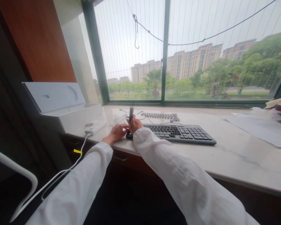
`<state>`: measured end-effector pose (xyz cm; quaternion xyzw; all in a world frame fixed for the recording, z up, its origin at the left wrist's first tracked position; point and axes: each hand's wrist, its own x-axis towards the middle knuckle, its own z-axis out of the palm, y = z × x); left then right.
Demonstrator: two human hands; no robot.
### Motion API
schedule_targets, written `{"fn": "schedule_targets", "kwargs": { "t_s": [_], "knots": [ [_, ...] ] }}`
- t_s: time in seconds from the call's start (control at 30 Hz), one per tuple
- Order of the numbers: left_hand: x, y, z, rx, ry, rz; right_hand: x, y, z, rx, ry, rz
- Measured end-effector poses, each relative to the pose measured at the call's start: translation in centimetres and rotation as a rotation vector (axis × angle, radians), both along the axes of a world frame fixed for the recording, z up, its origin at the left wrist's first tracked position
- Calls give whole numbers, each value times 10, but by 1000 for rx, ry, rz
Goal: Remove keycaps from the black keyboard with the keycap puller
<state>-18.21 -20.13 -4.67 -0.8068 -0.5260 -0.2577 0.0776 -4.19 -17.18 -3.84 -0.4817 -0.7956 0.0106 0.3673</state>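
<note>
Noted on grey-veined white countertop (239,159): black full-size keyboard (194,135), extending rightward from below grip of right hand (134,125); beyond, rightward, loose keycaps (174,116); left, white power strip (96,127), then open white box (78,118); far right, paper sheets (259,128).

Pale daylight comes through the window (165,56), and the cloudy sky (189,18) is nearly white. The marble surface (236,156) below the window shines softly, but the space (135,197) lower down is almost black. The computer keyboard (198,133) looks fuzzy. The white sleeves (178,165), farthest from the window, look stretched.
</note>
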Motion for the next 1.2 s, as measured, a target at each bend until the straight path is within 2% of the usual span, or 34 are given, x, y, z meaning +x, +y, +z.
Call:
{"fn": "schedule_targets", "kwargs": {
  "t_s": [0.13, 0.27, 0.43, 0.6, 0.93, 1.0, 1.13, 1.2],
  "knots": [
    [2, -2, 0, 33, 56, 14, 0, 0, -3, 33, -46, -9],
    [6, -6, 2, 41, 90, -3, 2, -8, 0, 39, -40, -14],
    [8, -6, 4, 75, 131, -70, 4, -15, 6, 7, -20, -18],
    [8, -5, 5, 72, 181, -78, 3, -15, 9, -32, -20, -39],
    [5, -4, -2, 98, 42, -51, 3, -13, 4, -1, -42, -27],
    [3, 1, -5, 93, -9, -94, 2, -9, 1, 13, -36, -30],
    [-2, 15, -9, 16, -199, -284, 0, -3, -4, 64, -45, -68],
    [-4, 22, -9, -30, -266, -333, 0, -2, -4, 73, -47, -59]
  ]
}}
